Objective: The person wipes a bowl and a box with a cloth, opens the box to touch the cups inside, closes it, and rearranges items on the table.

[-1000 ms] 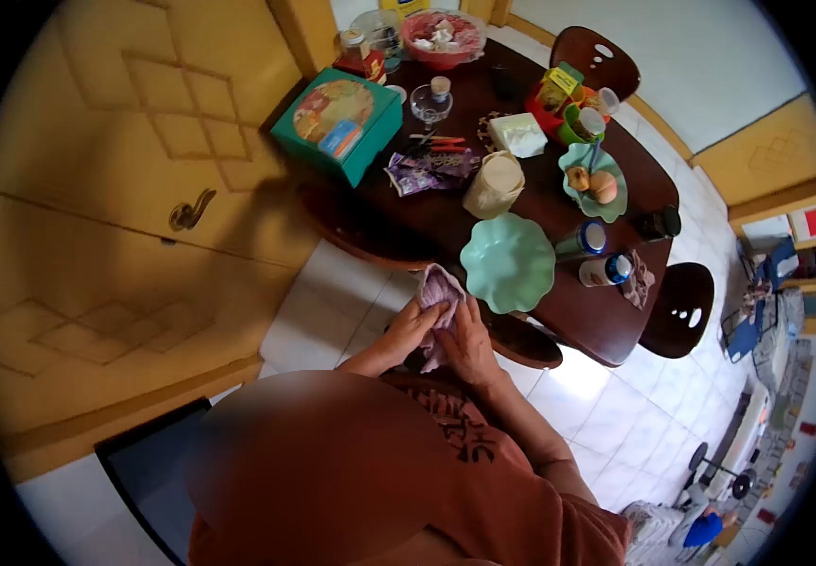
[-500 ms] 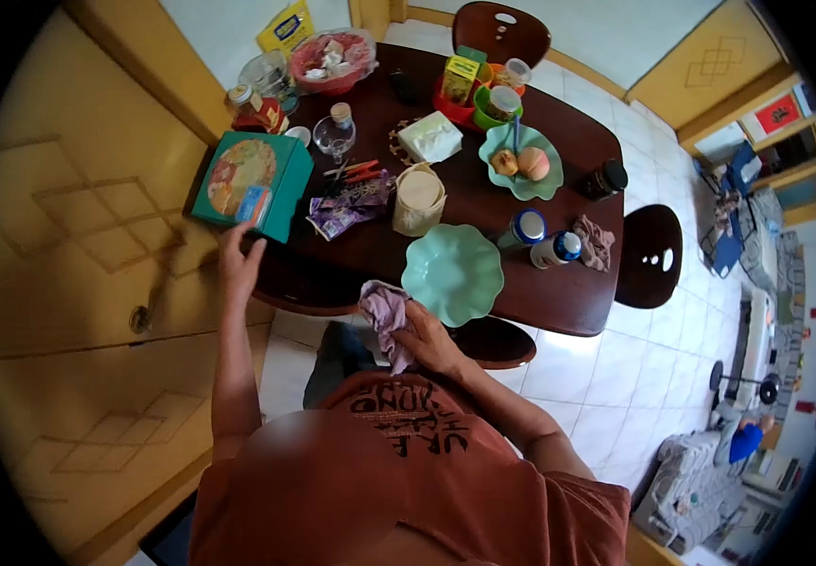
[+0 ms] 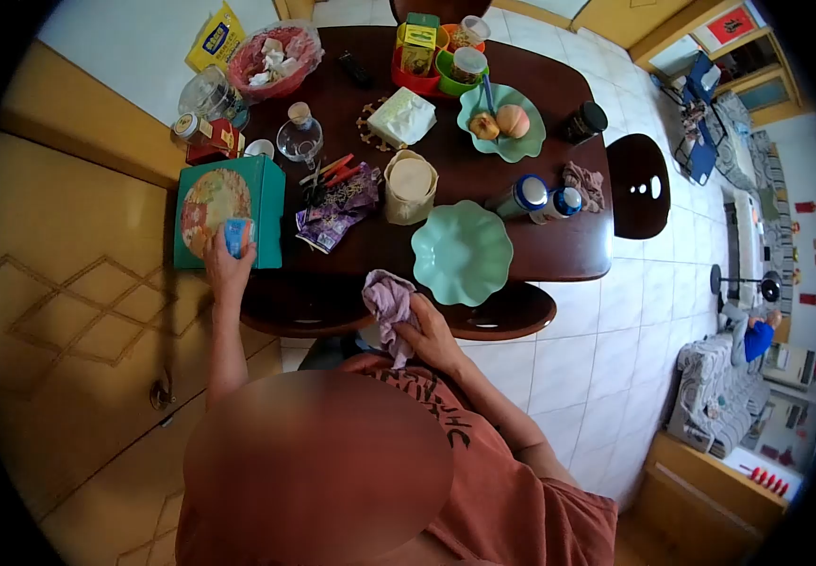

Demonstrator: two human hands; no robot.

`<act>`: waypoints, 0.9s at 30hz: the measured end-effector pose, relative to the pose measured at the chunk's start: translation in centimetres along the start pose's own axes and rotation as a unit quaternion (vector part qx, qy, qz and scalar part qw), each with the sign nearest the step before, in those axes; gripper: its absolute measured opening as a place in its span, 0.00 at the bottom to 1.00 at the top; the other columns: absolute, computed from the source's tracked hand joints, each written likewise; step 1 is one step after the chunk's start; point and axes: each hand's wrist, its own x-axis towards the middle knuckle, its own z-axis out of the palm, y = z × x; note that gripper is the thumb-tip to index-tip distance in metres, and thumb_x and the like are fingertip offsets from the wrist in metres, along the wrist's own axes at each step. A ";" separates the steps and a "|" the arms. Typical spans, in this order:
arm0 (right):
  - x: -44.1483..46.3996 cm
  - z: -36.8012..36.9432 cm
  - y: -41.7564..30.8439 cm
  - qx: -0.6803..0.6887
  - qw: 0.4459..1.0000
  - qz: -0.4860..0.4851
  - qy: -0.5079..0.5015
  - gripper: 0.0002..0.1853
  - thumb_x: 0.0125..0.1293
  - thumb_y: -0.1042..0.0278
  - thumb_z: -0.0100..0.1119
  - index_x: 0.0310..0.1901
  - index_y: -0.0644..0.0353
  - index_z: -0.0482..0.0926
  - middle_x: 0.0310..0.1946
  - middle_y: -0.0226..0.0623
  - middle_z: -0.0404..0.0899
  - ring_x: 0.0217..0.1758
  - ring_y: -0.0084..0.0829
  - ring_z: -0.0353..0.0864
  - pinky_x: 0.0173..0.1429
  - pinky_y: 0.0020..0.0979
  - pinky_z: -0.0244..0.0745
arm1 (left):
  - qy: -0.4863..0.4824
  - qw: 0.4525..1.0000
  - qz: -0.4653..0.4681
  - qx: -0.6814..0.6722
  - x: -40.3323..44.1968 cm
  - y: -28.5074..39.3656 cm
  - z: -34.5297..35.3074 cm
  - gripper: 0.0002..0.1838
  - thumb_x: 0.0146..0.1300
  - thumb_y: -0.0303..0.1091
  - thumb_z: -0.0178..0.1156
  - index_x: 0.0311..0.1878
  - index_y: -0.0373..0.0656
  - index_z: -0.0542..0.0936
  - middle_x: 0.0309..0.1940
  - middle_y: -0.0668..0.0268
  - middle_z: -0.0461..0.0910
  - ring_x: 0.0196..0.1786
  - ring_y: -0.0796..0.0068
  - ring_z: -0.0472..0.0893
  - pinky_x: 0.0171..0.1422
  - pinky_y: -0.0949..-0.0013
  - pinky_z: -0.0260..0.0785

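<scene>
A dark wooden table (image 3: 573, 253) stands ahead on pale floor tiles. At its left near corner the left hand (image 3: 230, 268), the nearer one, pinches the near end of a small blue packet (image 3: 237, 236) between thumb and fingers; the packet lies just beyond the palm, long axis near to far, over a green box (image 3: 208, 200). To the right, the right hand (image 3: 435, 340) curls around a crumpled purple cloth (image 3: 388, 300), with a scalloped bowl (image 3: 463, 253) just beyond.
</scene>
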 end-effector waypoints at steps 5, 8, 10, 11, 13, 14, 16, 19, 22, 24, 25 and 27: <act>0.8 1.9 -0.7 -0.027 0.999 0.024 0.006 0.20 0.62 0.71 0.63 0.54 0.65 0.73 0.47 0.47 0.73 0.52 0.49 0.74 0.60 0.38 0.69 | -0.026 0.975 0.078 -0.205 -1.2 6.1 -3.1 0.36 0.46 0.32 0.70 0.62 0.40 0.72 0.48 0.48 0.76 0.52 0.44 0.76 0.56 0.49 0.70; 0.9 2.0 -0.6 -0.019 0.999 0.032 0.004 0.22 0.62 0.73 0.63 0.57 0.65 0.72 0.51 0.44 0.75 0.56 0.43 0.75 0.63 0.35 0.67 | -0.088 0.943 0.221 -0.233 -3.9 10.8 -2.7 0.35 0.45 0.33 0.71 0.61 0.41 0.73 0.47 0.51 0.77 0.50 0.45 0.76 0.55 0.51 0.70; 0.6 3.0 0.6 0.080 0.995 0.048 0.043 0.20 0.60 0.74 0.62 0.55 0.64 0.74 0.50 0.47 0.75 0.56 0.48 0.75 0.61 0.37 0.69 | -0.101 0.921 0.291 -0.238 -5.3 11.8 1.0 0.30 0.51 0.38 0.72 0.58 0.41 0.74 0.45 0.51 0.77 0.50 0.46 0.76 0.53 0.52 0.70; 0.8 3.0 0.5 0.098 0.993 0.039 0.044 0.20 0.60 0.74 0.61 0.55 0.64 0.74 0.48 0.46 0.75 0.54 0.47 0.75 0.61 0.36 0.69 | -0.127 0.926 0.275 -0.225 -6.1 12.4 3.6 0.28 0.53 0.38 0.71 0.56 0.40 0.75 0.45 0.52 0.77 0.49 0.46 0.76 0.53 0.52 0.69; 0.8 2.4 -0.3 0.078 0.995 0.057 0.041 0.19 0.60 0.75 0.60 0.54 0.65 0.74 0.46 0.45 0.74 0.52 0.45 0.75 0.60 0.35 0.68 | -0.146 0.906 0.291 -0.270 -6.7 14.1 6.0 0.30 0.49 0.36 0.71 0.56 0.36 0.74 0.42 0.52 0.76 0.47 0.49 0.76 0.53 0.52 0.69; 1.0 2.1 -0.8 0.054 0.996 0.056 0.036 0.19 0.60 0.75 0.60 0.54 0.65 0.73 0.46 0.44 0.74 0.52 0.45 0.75 0.59 0.35 0.68 | -0.154 0.905 0.303 -0.256 -7.2 14.2 8.6 0.31 0.49 0.35 0.71 0.57 0.34 0.73 0.43 0.52 0.75 0.47 0.48 0.75 0.53 0.52 0.69; 1.2 1.6 -2.3 0.022 0.997 0.066 0.031 0.19 0.59 0.76 0.60 0.53 0.66 0.73 0.45 0.45 0.74 0.51 0.45 0.75 0.58 0.35 0.68 | -0.188 0.909 0.312 -0.204 -7.5 14.7 10.8 0.36 0.52 0.34 0.69 0.64 0.33 0.70 0.50 0.51 0.72 0.51 0.48 0.73 0.59 0.54 0.68; 1.8 1.8 -3.1 0.026 0.998 0.061 0.023 0.20 0.59 0.76 0.59 0.54 0.66 0.73 0.47 0.45 0.75 0.52 0.46 0.75 0.60 0.35 0.68 | -0.245 0.912 0.279 -0.175 -7.1 15.5 10.1 0.35 0.55 0.32 0.67 0.66 0.33 0.69 0.60 0.46 0.72 0.62 0.45 0.71 0.66 0.53 0.65; 2.8 1.9 -2.4 0.019 0.997 0.071 -0.014 0.20 0.61 0.75 0.59 0.56 0.65 0.74 0.48 0.44 0.76 0.52 0.44 0.76 0.61 0.34 0.68 | -0.155 0.923 0.243 -0.253 -7.5 13.7 9.0 0.28 0.56 0.29 0.65 0.62 0.34 0.74 0.61 0.48 0.73 0.64 0.45 0.72 0.67 0.52 0.65; 4.1 2.5 -3.5 0.086 0.991 0.095 -0.032 0.20 0.62 0.74 0.59 0.56 0.65 0.74 0.49 0.45 0.77 0.52 0.42 0.76 0.60 0.34 0.69 | -0.117 0.938 0.178 -0.274 -6.6 12.3 5.1 0.24 0.56 0.24 0.64 0.58 0.38 0.78 0.60 0.51 0.74 0.62 0.47 0.74 0.66 0.51 0.67; 4.9 3.0 -4.0 0.153 0.979 0.125 -0.043 0.20 0.62 0.73 0.60 0.57 0.65 0.74 0.49 0.45 0.77 0.52 0.41 0.77 0.60 0.34 0.69 | -0.048 0.941 0.168 -0.291 -6.0 10.5 3.6 0.23 0.56 0.23 0.64 0.58 0.38 0.79 0.60 0.51 0.75 0.62 0.47 0.74 0.66 0.51 0.66; 7.6 3.5 -4.8 0.023 0.994 0.065 -0.081 0.21 0.63 0.70 0.60 0.58 0.65 0.74 0.50 0.47 0.78 0.53 0.42 0.78 0.60 0.35 0.70 | 0.077 0.957 0.130 -0.247 -4.4 6.7 -0.4 0.24 0.54 0.21 0.63 0.58 0.41 0.77 0.59 0.54 0.75 0.63 0.48 0.73 0.65 0.52 0.65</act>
